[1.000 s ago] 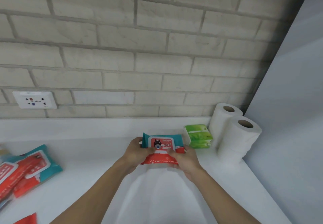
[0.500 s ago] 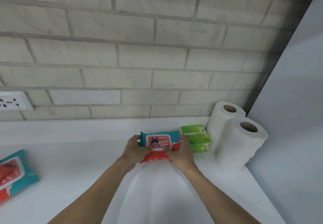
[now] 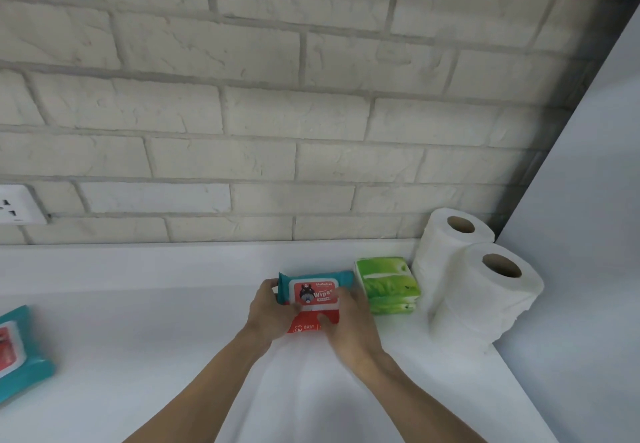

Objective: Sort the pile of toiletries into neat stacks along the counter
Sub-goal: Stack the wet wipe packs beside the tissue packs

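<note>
Gripping the wipes pack (image 3: 313, 292) between them, left hand (image 3: 268, 314) and right hand (image 3: 349, 325) clamp its ends; green tissue packs (image 3: 388, 285) lie just right.

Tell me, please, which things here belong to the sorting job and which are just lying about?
Job: wipes pack, held by left hand and right hand; tissue packs; toilet rolls; second pack, far left; counter.
Lying about: socket; wall.

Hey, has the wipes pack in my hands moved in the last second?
No, not noticeably: the wipes pack still sits just left of the green tissue stack, as before; only the camera turned.
</note>
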A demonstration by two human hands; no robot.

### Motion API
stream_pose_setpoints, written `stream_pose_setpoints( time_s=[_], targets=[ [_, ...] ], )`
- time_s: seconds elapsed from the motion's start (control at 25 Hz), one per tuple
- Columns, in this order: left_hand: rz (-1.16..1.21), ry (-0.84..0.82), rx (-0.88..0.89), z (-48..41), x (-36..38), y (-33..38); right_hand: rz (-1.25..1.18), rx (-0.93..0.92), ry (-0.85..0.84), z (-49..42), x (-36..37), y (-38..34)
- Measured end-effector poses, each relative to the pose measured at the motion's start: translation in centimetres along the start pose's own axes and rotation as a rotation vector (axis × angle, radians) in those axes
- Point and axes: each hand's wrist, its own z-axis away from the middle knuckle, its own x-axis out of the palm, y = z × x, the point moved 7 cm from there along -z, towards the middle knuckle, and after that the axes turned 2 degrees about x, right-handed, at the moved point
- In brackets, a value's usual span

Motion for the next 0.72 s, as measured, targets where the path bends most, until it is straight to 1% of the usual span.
stream_pose_setpoints(
  time_s=[0.12,0.32,0.36,0.44,0.52,0.6,0.64,0.72],
  targets=[
    [-0.039,0.061,0.030,0.2,0.1,0.0,0.285,-0.036,0.021,0.1,-0.1,-0.5],
    [-0.178,0.086,0.150,0.2,0.3,0.1,0.513,-0.064,0.125,0.9,0.1,-1.5],
    [-0.219,0.082,0.197,0.0,0.4,0.0,0.517,-0.086,0.140,1.0,0.4,-1.7],
    [-0.336,0.084,0.324,0.1,0.5,-0.2,0.433,-0.142,0.110,1.3,1.5,-1.6],
    [-0.495,0.096,0.433,0.2,0.4,-0.6,0.322,-0.191,0.083,1.8,2.6,-1.4],
    [-0.650,0.072,0.516,0.2,0.4,-1.2,0.292,-0.205,0.057,2.0,3.4,-0.9],
    [-0.708,0.040,0.539,0.1,0.5,-1.5,0.292,-0.202,0.020,2.0,3.8,-0.7],
    [-0.784,-0.030,0.524,0.3,0.8,-2.3,0.289,-0.194,-0.043,2.1,4.3,-0.4]
  ],
)
